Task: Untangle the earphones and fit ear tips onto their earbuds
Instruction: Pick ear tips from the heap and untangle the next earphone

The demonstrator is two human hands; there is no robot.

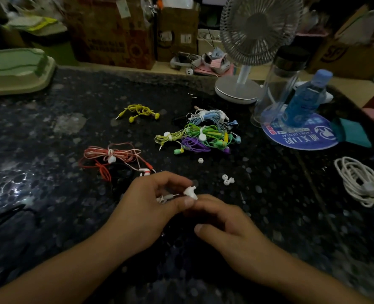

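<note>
My left hand [146, 207] and my right hand [221, 220] meet over the dark speckled table [50, 194]. Between their fingertips sits a white earbud [190, 191]; both hands pinch it, and what lies under the fingers is hidden. A second white earbud piece [165, 198] sticks out of my left hand. Loose white ear tips [227, 179] lie just right of my hands, one more ear tip [200, 160] farther back. A red and pink earphone bundle [113, 157] lies behind my left hand.
A heap of green, purple, blue and yellow earphones [203, 134] sits mid-table; a yellow pair [139, 113] lies behind it. A desk fan [243, 84], clear jar [278, 88], blue bottle [304, 99] and round blue mat [302, 137] stand right. A white cable coil [357, 181] lies far right.
</note>
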